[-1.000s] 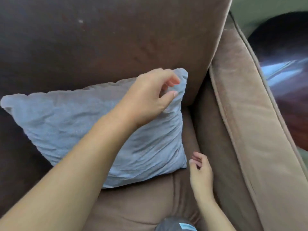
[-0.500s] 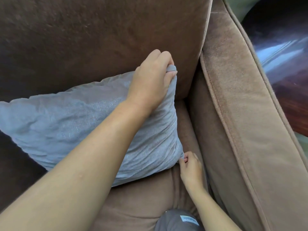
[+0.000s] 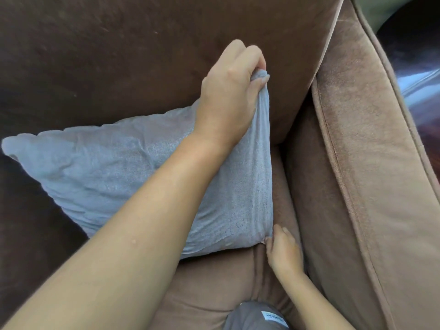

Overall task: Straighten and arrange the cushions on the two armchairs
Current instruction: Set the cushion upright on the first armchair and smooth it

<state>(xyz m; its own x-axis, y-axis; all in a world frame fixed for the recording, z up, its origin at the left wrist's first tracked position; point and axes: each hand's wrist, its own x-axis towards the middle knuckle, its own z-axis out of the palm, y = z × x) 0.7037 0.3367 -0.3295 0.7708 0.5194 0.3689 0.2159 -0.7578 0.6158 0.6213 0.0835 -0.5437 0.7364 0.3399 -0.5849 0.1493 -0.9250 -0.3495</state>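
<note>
A crumpled pale blue cushion (image 3: 100, 172) leans against the dark brown back cushion (image 3: 142, 51) of a brown armchair, its base on the seat (image 3: 209, 282). My left hand (image 3: 231, 91) reaches across and is closed on the cushion's upper right corner, pulling it up into a point. My right hand (image 3: 283, 251) pinches the lower right corner down by the seat, next to the inside of the armrest. The cushion's right edge is stretched taut between the two hands.
The padded tan armrest (image 3: 371, 163) runs along the right. Beyond it lies dark polished wooden floor (image 3: 419, 67). A grey garment with a white label (image 3: 257, 315) shows at the bottom edge.
My left hand closed on the upper right corner and lifted it. My right hand moved in from the seat and took hold of the lower right corner.
</note>
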